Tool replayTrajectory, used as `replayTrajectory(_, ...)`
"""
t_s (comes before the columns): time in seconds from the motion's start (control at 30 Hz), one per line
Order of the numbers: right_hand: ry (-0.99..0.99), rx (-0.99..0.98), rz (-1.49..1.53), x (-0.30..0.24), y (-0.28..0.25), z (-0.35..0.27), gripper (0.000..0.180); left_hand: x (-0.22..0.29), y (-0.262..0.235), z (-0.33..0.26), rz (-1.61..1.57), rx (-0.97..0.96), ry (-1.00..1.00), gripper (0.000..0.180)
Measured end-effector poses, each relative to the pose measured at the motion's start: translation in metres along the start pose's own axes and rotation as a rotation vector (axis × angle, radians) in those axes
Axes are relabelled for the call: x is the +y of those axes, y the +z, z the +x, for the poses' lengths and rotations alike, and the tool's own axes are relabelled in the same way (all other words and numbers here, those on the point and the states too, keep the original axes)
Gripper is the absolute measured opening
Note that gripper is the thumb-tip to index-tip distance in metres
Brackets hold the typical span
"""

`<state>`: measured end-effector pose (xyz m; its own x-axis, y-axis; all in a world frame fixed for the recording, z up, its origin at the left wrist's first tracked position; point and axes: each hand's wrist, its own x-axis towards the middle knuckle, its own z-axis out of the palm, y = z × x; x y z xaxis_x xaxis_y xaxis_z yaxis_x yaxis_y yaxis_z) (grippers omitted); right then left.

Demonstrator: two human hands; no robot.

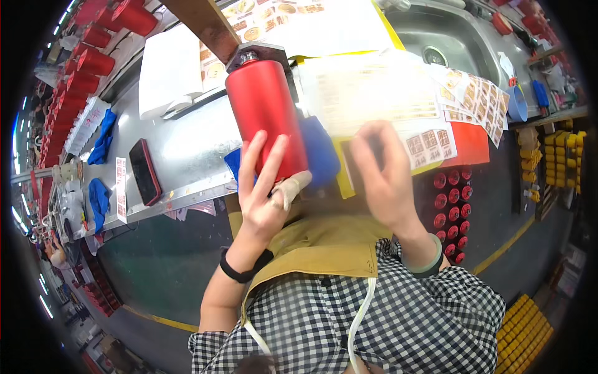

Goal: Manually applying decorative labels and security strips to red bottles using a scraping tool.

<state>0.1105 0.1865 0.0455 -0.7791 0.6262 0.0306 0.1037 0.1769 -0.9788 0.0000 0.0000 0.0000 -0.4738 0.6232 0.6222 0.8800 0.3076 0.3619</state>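
Observation:
My left hand (261,187) is closed around the lower end of a red metal bottle (265,106). One finger on that hand has a whitish wrap. The bottle lies tilted, its neck end at a dark metal bracket (255,53) on a brown bar (208,25). A blue cloth or pad (319,149) shows beside and under the bottle. To the right, my right hand (383,177) hangs over the printed sheets (430,143), apart from the bottle. Its fingers are bent but smeared by motion, so whether they hold anything cannot be made out.
A phone (145,171), a printed strip (121,187) and blue cloths (101,137) lie on the metal bench at left. At far right is a steel sink (433,31), with a blue cup (517,105) nearby. Rows of red bottles (453,215) stand below the bench.

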Motion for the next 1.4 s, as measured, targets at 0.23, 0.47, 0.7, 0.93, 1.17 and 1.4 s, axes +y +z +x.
replayTrajectory(0.23,-0.069,0.076,-0.035,0.014,-0.008,0.004,0.013,0.018,0.001,-0.007,-0.236,0.162,-0.332,0.030)
replayTrajectory(0.47,0.074,-0.020,-0.018,-0.004,-0.004,0.001,0.011,-0.002,0.006,-0.009,-0.148,0.093,-0.072,0.018)
replayTrajectory(0.7,-0.090,0.006,-0.044,0.004,0.000,0.002,0.013,0.017,0.007,0.003,0.100,-0.104,0.001,0.017)
replayTrajectory(0.93,-0.058,0.000,-0.079,0.014,-0.010,0.005,0.022,0.008,0.001,-0.007,0.055,0.131,0.026,0.070)
replayTrajectory(1.17,-0.244,-0.263,-0.385,0.010,-0.028,0.030,0.020,-0.010,0.001,-0.008,-0.126,-0.007,-0.296,0.107)
replayTrajectory(1.4,-0.271,-0.277,-0.576,0.001,-0.052,0.092,0.017,-0.013,0.000,-0.011,-0.238,-0.055,-0.400,0.107)
